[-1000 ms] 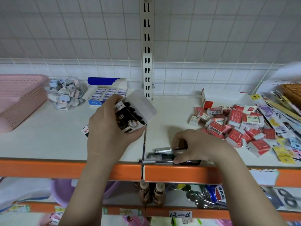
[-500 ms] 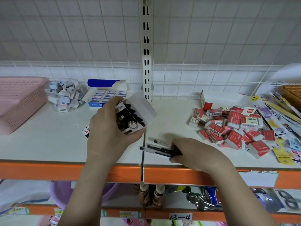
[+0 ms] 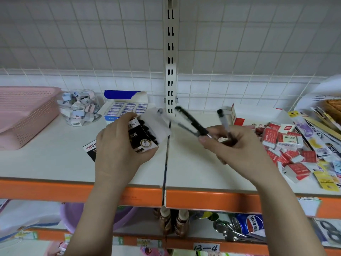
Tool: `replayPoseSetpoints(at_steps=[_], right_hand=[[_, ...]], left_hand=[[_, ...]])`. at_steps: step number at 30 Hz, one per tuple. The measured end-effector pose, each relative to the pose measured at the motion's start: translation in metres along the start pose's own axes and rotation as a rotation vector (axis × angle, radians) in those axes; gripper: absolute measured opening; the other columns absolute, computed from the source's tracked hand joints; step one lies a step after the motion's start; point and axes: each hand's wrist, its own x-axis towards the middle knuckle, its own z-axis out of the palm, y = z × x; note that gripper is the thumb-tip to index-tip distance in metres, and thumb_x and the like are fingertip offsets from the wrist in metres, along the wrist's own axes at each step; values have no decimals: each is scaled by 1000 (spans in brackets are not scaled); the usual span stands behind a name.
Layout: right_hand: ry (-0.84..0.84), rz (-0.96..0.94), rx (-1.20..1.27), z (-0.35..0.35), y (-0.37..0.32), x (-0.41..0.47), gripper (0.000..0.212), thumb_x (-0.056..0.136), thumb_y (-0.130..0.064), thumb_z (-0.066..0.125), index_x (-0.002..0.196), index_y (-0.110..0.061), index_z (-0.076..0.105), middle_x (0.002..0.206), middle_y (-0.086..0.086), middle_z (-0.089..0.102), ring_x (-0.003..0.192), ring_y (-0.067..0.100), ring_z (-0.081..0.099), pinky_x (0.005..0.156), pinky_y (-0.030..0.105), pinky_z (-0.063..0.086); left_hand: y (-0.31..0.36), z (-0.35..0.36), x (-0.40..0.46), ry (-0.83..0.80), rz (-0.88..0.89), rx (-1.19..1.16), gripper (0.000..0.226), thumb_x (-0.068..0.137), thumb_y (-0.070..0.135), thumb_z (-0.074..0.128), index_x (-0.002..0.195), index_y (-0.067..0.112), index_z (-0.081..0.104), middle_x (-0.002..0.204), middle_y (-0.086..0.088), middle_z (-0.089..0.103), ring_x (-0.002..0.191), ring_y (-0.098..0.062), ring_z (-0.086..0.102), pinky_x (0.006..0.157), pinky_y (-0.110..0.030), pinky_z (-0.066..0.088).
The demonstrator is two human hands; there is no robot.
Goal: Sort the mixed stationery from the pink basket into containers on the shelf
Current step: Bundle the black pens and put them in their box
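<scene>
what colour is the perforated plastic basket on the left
Pink perforated plastic basket, clearest in the head view.

Lower right of the frame, a blue cola can (image 3: pixel 248 224) lies on the lower shelf; left of it stand two brown bottles (image 3: pixel 173 221), and farther left sits a purple basin (image 3: pixel 73 215).

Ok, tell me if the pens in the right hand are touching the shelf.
Apart. The head view shows the right hand holding the pens lifted, with bare shelf below them.

The open pen box (image 3: pixel 143 134) reads "pcs" on its side. A red-and-white box (image 3: pixel 258 119) at the back shows "2B". A handwritten tag (image 3: pixel 206 247) on the lower shelf rail reads "13-4", and the blue can (image 3: pixel 248 223) below carries the Pepsi logo.
</scene>
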Motion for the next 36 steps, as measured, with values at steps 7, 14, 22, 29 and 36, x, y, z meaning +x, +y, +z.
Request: replayPoseSetpoints(at_steps=[7,14,22,29,36], right_hand=[[-102,-17,-251,3,-9,-1,23,80,-24,67,80,-1,70,47,-9,36,44,6,33,44,15,26],[-99,-6,-94,-12,-27,-3,14,80,-11,68,88,-23,69,60,-8,62,43,2,46,42,8,33],[97,-65,86,-2,-27,1,5,85,-11,64,88,-14,68,71,-3,71,54,11,58,50,19,44],[316,-163,86,43,-21,5,11,89,-30,55,94,-40,56,83,4,64,61,2,54,61,21,40],[257,-180,-53,58,-13,4,9,85,-24,66,89,-32,65,64,-24,59,68,-3,60,61,14,47]], left_hand=[[7,3,-7,-36,80,-47,70,62,55,60,119,18,42,103,-10,64,98,-18,48,86,-41,42],[6,5,-9,-63,61,-26,75,57,35,85,119,8,53,105,-10,65,100,-18,50,89,-43,45],[15,7,-12,-23,89,-54,73,56,40,76,118,15,46,103,-10,65,100,-14,45,88,-38,37],[40,12,-11,-65,86,-143,71,54,43,78,115,22,47,102,-1,66,97,-8,49,92,-34,39],[50,11,-7,-55,64,-201,65,54,46,66,113,22,51,95,8,64,93,-8,51,79,-29,47]])
